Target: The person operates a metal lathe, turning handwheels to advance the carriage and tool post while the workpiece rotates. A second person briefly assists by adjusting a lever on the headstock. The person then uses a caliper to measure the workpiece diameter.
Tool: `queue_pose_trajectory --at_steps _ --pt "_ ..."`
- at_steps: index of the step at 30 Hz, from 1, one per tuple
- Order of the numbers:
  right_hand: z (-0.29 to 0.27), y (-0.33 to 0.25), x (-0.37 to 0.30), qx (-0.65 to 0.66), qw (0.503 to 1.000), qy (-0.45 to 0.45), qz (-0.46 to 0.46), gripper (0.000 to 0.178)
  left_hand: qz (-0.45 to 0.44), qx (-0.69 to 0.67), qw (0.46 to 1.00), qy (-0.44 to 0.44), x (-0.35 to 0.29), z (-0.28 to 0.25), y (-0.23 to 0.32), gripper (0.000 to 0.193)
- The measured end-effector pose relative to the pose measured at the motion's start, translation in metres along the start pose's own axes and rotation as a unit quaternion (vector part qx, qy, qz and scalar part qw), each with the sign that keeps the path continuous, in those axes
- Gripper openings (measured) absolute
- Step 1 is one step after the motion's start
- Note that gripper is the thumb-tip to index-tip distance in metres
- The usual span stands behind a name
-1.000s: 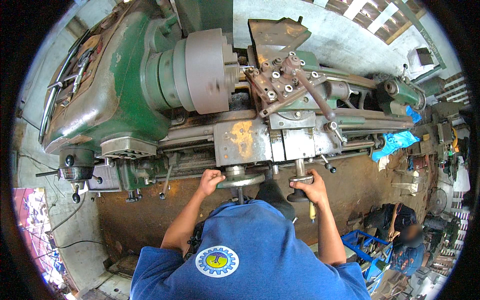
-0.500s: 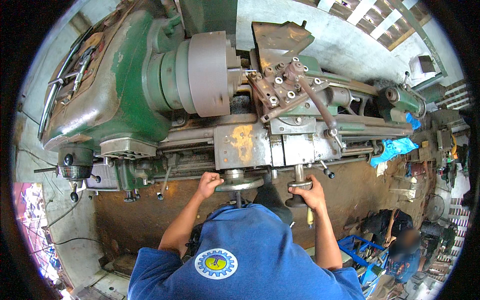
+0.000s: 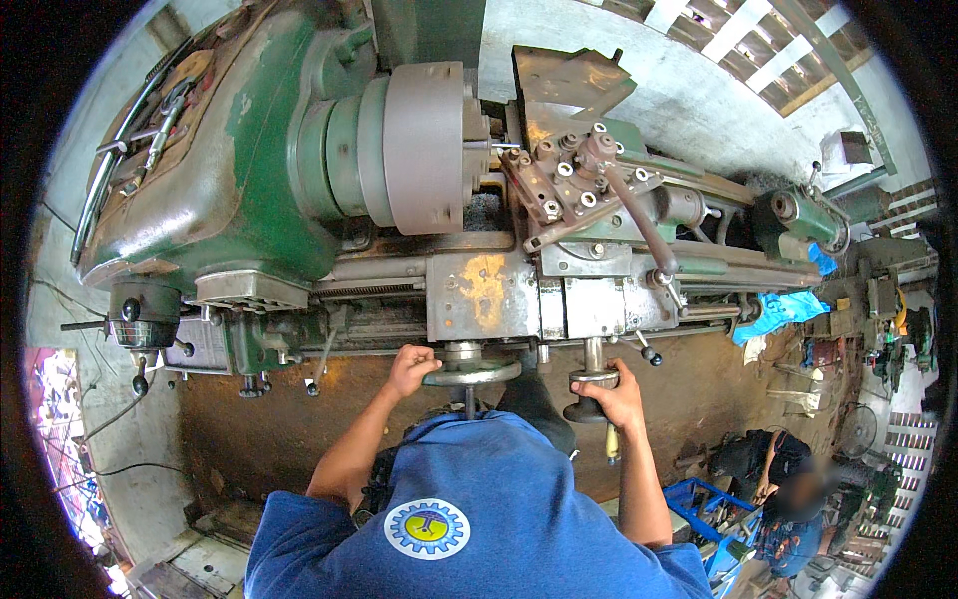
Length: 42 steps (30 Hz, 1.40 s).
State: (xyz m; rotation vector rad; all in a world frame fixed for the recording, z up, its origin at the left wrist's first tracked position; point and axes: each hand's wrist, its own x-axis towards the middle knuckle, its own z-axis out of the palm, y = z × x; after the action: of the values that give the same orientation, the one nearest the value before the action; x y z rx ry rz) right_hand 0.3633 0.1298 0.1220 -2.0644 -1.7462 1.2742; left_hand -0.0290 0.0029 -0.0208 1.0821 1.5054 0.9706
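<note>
A large green metal lathe spans the view, its grey chuck [image 3: 424, 148] holding a thin, bright rod [image 3: 505, 147]. Close to that rod stands the tool post [image 3: 574, 175], with its long clamping lever [image 3: 639, 222]. My left hand [image 3: 409, 371] is closed on the left rim of the carriage handwheel [image 3: 479, 373]. Further right, my right hand [image 3: 623, 397] grips the round cross-slide handwheel [image 3: 591, 379], thumb across it and fingers partly hidden. Below that hand hangs the wheel's pale crank handle [image 3: 612, 439].
Hand tools [image 3: 160, 130] lie on top of the headstock. The tailstock [image 3: 803, 215] stands at the right end of the bed, near a blue cloth [image 3: 783, 314]. A co-worker [image 3: 788, 489] crouches at the lower right beside a blue metal frame [image 3: 714, 519].
The view has shifted slightly. Both hands keep their places on the handwheels. The chuck's jaws and holes show more distinctly now and sit differently, so it seems to have turned.
</note>
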Motion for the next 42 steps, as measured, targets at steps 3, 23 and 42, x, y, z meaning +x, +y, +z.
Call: queue_pose_trajectory --at_steps 3,23,42 --pt "0.0 -0.001 -0.001 0.008 1.0 0.0 0.0 0.084 -0.006 -0.023 1.0 -0.001 0.001 0.001 -0.004 0.039" --pt "-0.002 -0.006 -0.004 0.023 1.0 -0.003 0.0 0.079 0.007 -0.035 0.999 -0.013 0.001 -0.002 -0.011 0.04" --pt "-0.002 -0.008 -0.004 0.02 1.0 -0.009 -0.002 0.076 -0.016 -0.022 1.0 -0.013 0.0 -0.002 -0.006 0.038"
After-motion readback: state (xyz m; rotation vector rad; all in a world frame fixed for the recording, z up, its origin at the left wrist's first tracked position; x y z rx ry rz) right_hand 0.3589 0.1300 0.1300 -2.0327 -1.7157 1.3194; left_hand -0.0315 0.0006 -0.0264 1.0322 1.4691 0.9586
